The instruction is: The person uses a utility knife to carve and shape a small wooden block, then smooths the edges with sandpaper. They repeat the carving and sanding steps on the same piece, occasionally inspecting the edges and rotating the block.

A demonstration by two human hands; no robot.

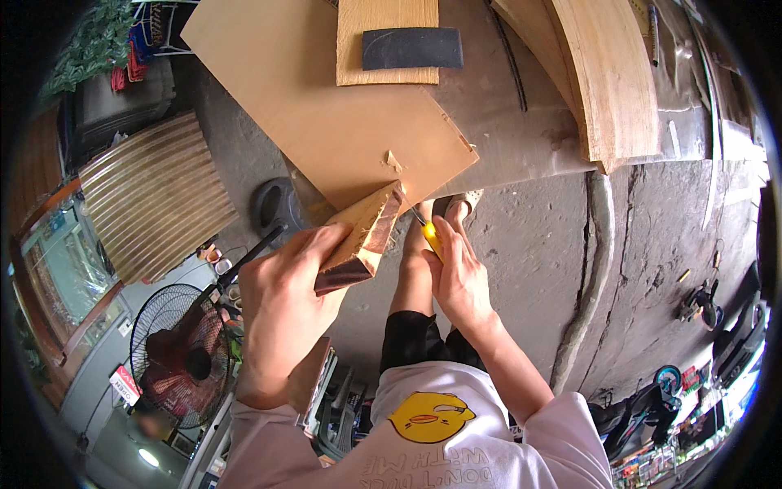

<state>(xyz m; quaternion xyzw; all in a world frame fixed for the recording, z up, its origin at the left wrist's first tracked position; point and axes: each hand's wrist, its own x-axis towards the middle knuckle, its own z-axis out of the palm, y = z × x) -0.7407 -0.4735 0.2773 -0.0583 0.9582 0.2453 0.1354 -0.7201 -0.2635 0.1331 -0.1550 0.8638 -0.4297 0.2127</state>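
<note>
My left hand (pixel 285 273) is wrapped around a wooden block (pixel 373 236) with a pale face and dark brown edges. The block is tilted, its far end over the near corner of a tan board (pixel 318 98). In my right hand (pixel 462 287) is a yellow-handled tool (pixel 432 239) with a thin metal shaft, its exact kind unclear. Its tip is at or close to the block's far end; contact cannot be made out. A small wood shaving (pixel 393 160) lies on the board. Farther back, a dark curved strip (pixel 412 48) rests across a light wooden piece (pixel 387 76).
Curved wooden pieces (pixel 615 81) lie at the work surface's right. To my left stand a black fan (pixel 181 354) and a corrugated panel (pixel 159 196). A raised ridge (pixel 599 261) crosses the concrete floor at right. My legs are below the work.
</note>
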